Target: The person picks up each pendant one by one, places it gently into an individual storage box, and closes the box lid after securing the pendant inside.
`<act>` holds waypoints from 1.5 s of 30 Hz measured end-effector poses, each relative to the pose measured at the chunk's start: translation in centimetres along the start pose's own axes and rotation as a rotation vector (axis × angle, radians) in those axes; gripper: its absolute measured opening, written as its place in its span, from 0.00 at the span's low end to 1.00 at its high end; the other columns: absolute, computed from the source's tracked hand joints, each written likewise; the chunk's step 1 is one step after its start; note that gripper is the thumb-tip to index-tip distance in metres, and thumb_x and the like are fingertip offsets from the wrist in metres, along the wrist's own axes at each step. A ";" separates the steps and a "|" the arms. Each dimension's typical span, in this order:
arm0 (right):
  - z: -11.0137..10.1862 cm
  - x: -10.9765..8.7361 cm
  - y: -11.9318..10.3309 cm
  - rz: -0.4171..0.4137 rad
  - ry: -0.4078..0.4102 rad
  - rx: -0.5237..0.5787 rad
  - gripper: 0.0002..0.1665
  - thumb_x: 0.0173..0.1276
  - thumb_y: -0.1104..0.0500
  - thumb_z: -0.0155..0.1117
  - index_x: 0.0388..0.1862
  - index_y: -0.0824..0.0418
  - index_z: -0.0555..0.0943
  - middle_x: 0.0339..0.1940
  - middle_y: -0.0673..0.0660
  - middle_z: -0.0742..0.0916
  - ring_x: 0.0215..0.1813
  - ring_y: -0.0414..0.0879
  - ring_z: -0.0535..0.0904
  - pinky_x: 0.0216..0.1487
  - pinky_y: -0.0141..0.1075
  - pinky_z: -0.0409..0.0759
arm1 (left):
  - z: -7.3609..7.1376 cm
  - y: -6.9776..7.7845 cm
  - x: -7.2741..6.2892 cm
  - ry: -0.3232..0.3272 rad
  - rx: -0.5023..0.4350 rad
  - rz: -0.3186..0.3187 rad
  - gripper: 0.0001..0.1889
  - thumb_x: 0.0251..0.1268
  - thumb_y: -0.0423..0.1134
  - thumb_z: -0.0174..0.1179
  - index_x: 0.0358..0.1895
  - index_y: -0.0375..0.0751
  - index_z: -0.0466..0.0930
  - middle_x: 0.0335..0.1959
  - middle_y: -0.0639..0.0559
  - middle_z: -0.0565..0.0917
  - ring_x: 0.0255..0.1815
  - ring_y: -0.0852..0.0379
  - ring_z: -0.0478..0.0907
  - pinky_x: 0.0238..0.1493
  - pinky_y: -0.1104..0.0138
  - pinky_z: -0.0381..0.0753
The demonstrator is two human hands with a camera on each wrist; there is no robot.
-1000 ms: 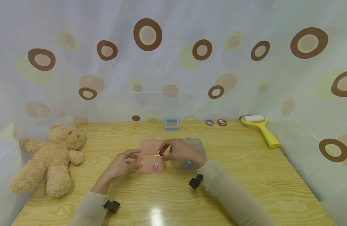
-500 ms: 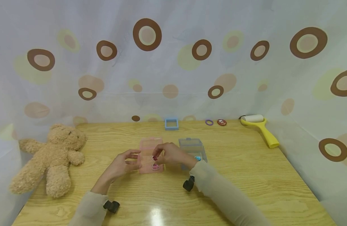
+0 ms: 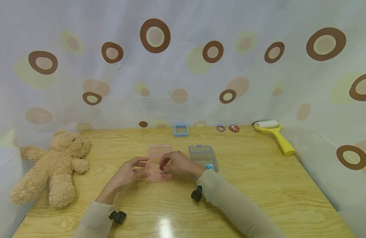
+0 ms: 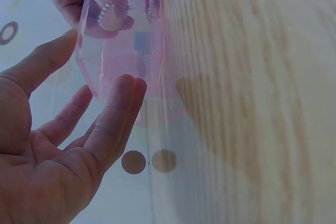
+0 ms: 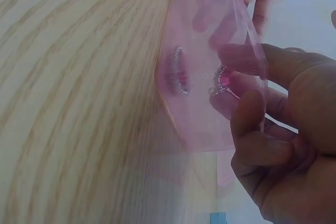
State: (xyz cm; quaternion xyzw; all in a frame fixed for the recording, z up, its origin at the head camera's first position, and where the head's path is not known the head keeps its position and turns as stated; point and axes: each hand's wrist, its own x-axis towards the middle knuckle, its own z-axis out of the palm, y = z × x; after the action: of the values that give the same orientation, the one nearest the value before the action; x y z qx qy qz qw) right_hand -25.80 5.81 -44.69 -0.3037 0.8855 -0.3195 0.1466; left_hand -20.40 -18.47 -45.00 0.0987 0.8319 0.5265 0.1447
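A clear pink box [image 3: 151,178] stands on the table with its lid raised at the back. Inside lies a pink gem ornament edged in silver beads [image 3: 164,176]. My right hand [image 3: 180,162] reaches into the box and pinches a dark red gem ornament [image 3: 161,168] between thumb and fingertips, above the pink one; the right wrist view shows this pinched ornament [image 5: 224,80] through the box wall. My left hand [image 3: 127,172] is at the box's left side, fingers loosely extended, thumb and fingertips at the wall in the left wrist view.
Right of the right hand stands an opened grey-blue clear box [image 3: 200,150] holding a blue gem ornament [image 3: 209,167]. Behind are a blue square frame [image 3: 181,135], a purple ring [image 3: 221,128] and a red round badge [image 3: 234,128]. A teddy bear [image 3: 56,165] lies left, a yellow-handled roller [image 3: 279,138] right.
My right hand has carried the red ornament left and down into the pink box, uncovering more of the grey-blue box. The left hand has stayed in place.
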 end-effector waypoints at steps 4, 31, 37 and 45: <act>0.2 0.2 0.1 -0.009 0.006 -0.024 0.08 0.61 0.56 0.76 0.38 0.49 0.86 0.37 0.44 0.89 0.36 0.36 0.81 0.39 0.29 0.77 | 0.0 0.1 0.0 0.001 0.002 -0.001 0.34 0.65 0.37 0.68 0.72 0.37 0.65 0.66 0.31 0.73 0.62 0.35 0.77 0.54 0.53 0.84; -0.1 0.2 0.2 0.004 0.026 0.020 0.10 0.63 0.56 0.73 0.43 0.54 0.87 0.41 0.47 0.89 0.42 0.43 0.83 0.43 0.32 0.80 | 0.1 0.1 0.0 0.008 0.007 -0.012 0.33 0.65 0.37 0.67 0.72 0.38 0.66 0.65 0.32 0.74 0.61 0.36 0.79 0.54 0.53 0.84; -0.8 -0.3 0.3 -0.063 0.048 0.056 0.12 0.66 0.56 0.71 0.46 0.58 0.86 0.42 0.49 0.90 0.42 0.46 0.83 0.41 0.33 0.79 | 0.1 0.1 0.0 0.002 0.001 -0.002 0.33 0.65 0.36 0.67 0.72 0.37 0.66 0.65 0.31 0.74 0.61 0.35 0.79 0.53 0.53 0.85; -1.9 -0.5 0.5 -0.064 0.123 0.070 0.12 0.69 0.54 0.68 0.47 0.57 0.85 0.40 0.50 0.89 0.46 0.48 0.83 0.44 0.34 0.79 | 0.0 0.0 0.1 0.009 0.030 -0.002 0.33 0.65 0.37 0.67 0.72 0.37 0.67 0.65 0.32 0.74 0.60 0.37 0.80 0.53 0.53 0.85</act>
State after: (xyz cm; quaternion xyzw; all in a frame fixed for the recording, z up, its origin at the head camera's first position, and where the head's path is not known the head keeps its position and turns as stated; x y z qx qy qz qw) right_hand -26.49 7.32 -43.53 -0.3063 0.8711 -0.3727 0.0921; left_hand -20.51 -18.43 -45.07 0.0979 0.8404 0.5144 0.1400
